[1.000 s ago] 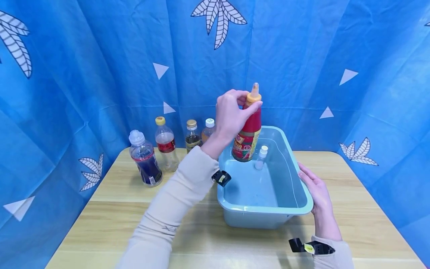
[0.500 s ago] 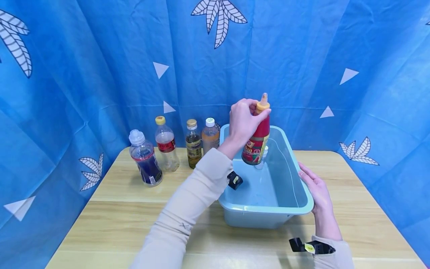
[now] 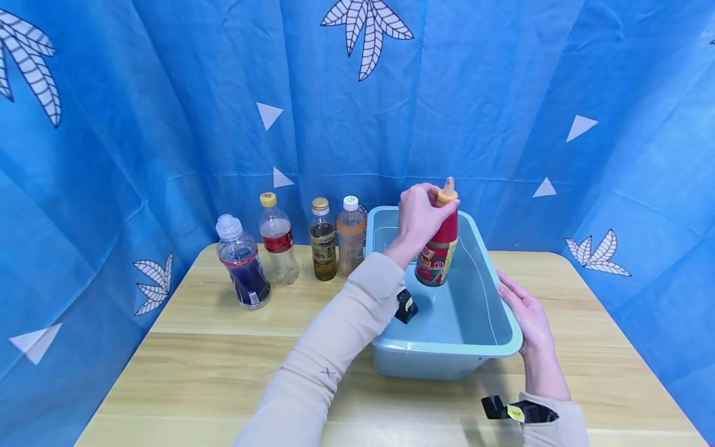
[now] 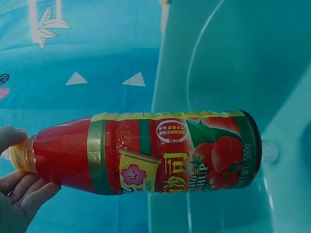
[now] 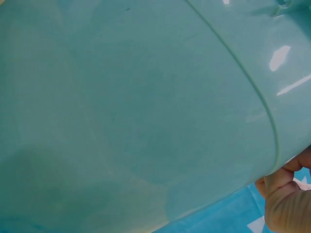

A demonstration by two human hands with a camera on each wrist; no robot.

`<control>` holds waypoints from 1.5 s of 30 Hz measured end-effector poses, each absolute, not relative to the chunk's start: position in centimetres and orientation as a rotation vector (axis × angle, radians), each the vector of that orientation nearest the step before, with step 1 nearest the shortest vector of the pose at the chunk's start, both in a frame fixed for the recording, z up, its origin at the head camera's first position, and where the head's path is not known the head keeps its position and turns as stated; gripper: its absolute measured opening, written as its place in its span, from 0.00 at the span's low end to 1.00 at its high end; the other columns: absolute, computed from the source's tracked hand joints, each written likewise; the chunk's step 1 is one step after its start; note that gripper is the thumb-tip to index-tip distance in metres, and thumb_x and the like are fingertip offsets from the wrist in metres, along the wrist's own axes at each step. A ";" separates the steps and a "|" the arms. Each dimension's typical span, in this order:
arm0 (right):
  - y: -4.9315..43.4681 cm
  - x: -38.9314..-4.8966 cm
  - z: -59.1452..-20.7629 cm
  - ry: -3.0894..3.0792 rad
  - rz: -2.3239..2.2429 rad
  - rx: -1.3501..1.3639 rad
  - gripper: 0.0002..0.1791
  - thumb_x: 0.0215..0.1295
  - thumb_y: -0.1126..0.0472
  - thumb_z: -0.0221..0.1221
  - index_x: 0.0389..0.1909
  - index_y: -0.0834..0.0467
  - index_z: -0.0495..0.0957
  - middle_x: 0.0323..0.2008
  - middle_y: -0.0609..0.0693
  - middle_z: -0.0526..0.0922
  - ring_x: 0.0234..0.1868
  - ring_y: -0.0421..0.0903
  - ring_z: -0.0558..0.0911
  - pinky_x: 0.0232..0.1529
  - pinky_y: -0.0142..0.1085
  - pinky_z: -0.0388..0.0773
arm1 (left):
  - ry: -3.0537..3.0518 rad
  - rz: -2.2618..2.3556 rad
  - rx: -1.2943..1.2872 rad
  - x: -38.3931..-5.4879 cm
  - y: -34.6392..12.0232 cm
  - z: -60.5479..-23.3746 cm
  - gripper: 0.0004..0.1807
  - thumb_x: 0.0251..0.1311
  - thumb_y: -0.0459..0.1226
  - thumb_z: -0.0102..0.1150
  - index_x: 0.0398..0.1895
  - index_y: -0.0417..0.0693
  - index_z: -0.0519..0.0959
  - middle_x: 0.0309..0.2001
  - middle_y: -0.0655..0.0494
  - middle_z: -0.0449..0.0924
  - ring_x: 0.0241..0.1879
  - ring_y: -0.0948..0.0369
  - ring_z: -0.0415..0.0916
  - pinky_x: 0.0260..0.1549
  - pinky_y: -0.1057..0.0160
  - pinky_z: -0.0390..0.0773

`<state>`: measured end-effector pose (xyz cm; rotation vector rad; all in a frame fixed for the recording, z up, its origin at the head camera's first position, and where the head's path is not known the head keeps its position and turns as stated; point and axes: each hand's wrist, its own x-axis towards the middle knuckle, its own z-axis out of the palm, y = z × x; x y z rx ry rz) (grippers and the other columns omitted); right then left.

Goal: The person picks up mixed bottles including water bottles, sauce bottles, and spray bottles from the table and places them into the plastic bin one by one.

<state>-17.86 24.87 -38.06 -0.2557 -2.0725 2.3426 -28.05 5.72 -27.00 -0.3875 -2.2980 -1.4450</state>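
My left hand [image 3: 421, 214] pinches the yellow-orange cap and neck of a red ketchup bottle [image 3: 437, 264]. The bottle hangs nearly upright, its base below the rim level of the light-blue plastic basin [image 3: 416, 347] in the head view. Tomatoes and yellow lettering show on its label [image 4: 218, 160] in the left wrist view. Beyond its base, the white cap [image 4: 270, 151] of a small bottle peeks out; the ketchup bottle hides that small bottle in the head view. At the basin's right side, my right hand [image 3: 527, 316] holds the rim between thumb and fingers.
Left of the basin stand a purple-labelled bottle [image 3: 246, 273], a yellow-capped bottle [image 3: 277, 245], a dark bottle with a gold cap [image 3: 323, 248] and a white-capped orange drink bottle [image 3: 350, 239]. A blue curtain [image 3: 475, 93] hangs behind the wooden table [image 3: 223, 366].
My left hand has carried the ketchup bottle rightward and down into the basin, uncovering the bottles left of it. The small bottle has become hidden behind it. My right hand stays put.
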 end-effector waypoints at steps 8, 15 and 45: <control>24.8 -18.0 -38.1 -2.086 2.332 -0.272 0.32 0.62 0.53 0.53 0.65 0.56 0.55 0.36 0.32 0.79 0.35 0.35 0.79 0.32 0.28 0.76 | -2.389 -1.520 -0.269 -28.6 6.9 -28.6 0.14 0.46 0.43 0.66 0.33 0.44 0.78 0.32 0.56 0.79 0.29 0.65 0.75 0.25 0.73 0.75; 24.6 -17.9 -38.1 -2.093 2.316 -0.262 0.31 0.61 0.51 0.54 0.64 0.55 0.59 0.36 0.33 0.79 0.36 0.36 0.79 0.33 0.28 0.76 | -2.420 -1.623 -0.184 -28.9 7.0 -29.8 0.13 0.43 0.42 0.68 0.30 0.45 0.79 0.30 0.56 0.79 0.29 0.65 0.74 0.24 0.72 0.76; 24.8 -17.7 -37.9 -2.087 2.329 -0.255 0.31 0.61 0.51 0.53 0.64 0.54 0.59 0.37 0.33 0.79 0.37 0.35 0.79 0.34 0.28 0.76 | -2.548 -1.537 -0.137 -29.6 8.4 -32.4 0.15 0.37 0.44 0.72 0.26 0.47 0.78 0.24 0.59 0.77 0.25 0.66 0.71 0.20 0.74 0.72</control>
